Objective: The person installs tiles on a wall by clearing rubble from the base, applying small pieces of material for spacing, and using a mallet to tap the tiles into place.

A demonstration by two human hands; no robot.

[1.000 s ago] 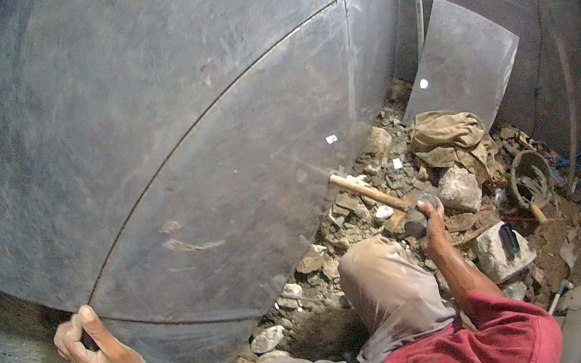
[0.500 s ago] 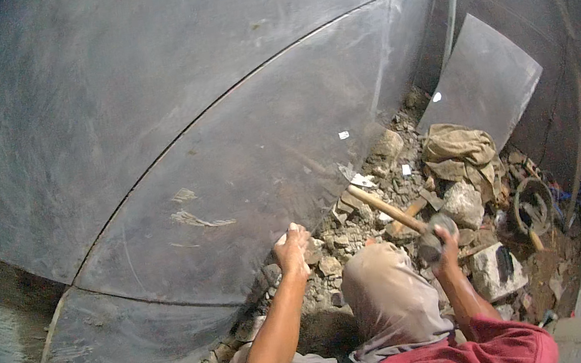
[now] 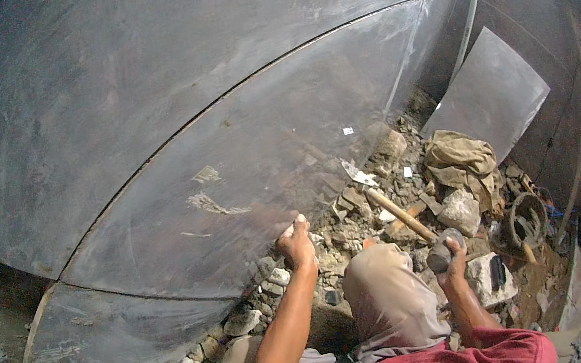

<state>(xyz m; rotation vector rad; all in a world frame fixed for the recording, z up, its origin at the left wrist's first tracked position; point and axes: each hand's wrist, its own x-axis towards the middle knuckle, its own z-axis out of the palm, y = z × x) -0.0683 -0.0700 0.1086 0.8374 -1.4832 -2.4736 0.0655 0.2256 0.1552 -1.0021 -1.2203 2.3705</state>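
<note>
My left hand (image 3: pixel 296 243) is closed with its thumb uppermost, close against the lower part of a large grey slab (image 3: pixel 163 240). Whatever its fingers may hold is hidden. Lower right, my right hand (image 3: pixel 455 262) is wrapped around the grey, cylindrical head of a mallet (image 3: pixel 403 212). Its wooden handle points away to the upper left, over the rubble. Beyond the handle's end lies a pale, flat metal-looking piece (image 3: pixel 358 173). Pale smears (image 3: pixel 214 203) mark the slab's face above my left hand.
Rubble (image 3: pixel 336 250) and stones fill the strip beside the slab. A crumpled tan cloth (image 3: pixel 459 152), a pale rock (image 3: pixel 459 212) and a block (image 3: pixel 490 279) with a dark object on it lie to the right. Behind leans a loose grey sheet (image 3: pixel 494 96); a round bucket (image 3: pixel 526 220) stands farther right.
The view has shifted slightly. The mallet has come a little down and to the right with my right hand, its handle end now farther from the flat piece. My left hand stays closed by the slab.
</note>
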